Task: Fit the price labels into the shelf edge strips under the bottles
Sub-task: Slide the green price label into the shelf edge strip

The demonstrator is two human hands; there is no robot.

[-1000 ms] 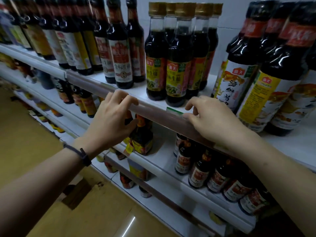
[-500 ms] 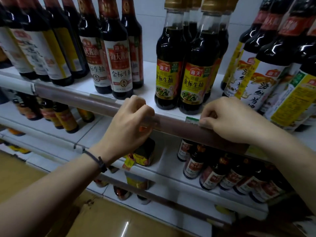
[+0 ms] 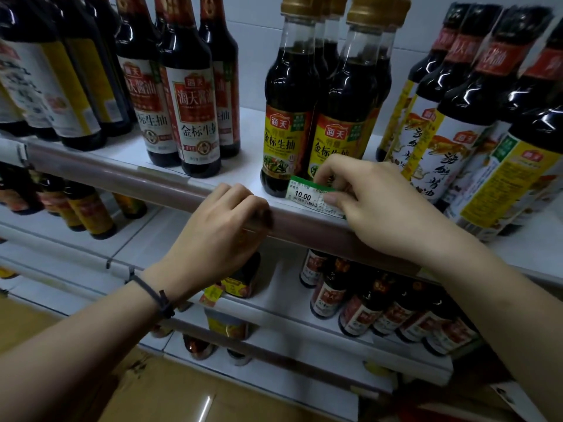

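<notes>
A white price label point(image 3: 306, 196) with a green top edge, printed 10.00, stands above the clear shelf edge strip point(image 3: 128, 181), in front of the gold-capped soy sauce bottles point(image 3: 288, 117). My right hand point(image 3: 380, 208) pinches the label's right end between thumb and fingers. My left hand point(image 3: 219, 236) is curled over the strip just left of the label, fingers wrapped on its front lip. The label's lower edge sits at the strip's top; whether it is inside the channel cannot be told.
Red-labelled dark bottles point(image 3: 195, 111) stand left of the gold-capped ones, and yellow-labelled bottles point(image 3: 475, 141) crowd the right. Lower shelves point(image 3: 289, 303) hold small bottles. A cardboard box point(image 3: 158, 391) lies on the floor below.
My right hand has lifted the label up out from behind the strip, so its printed face now shows. My left hand stays gripped on the strip. The view has moved closer.
</notes>
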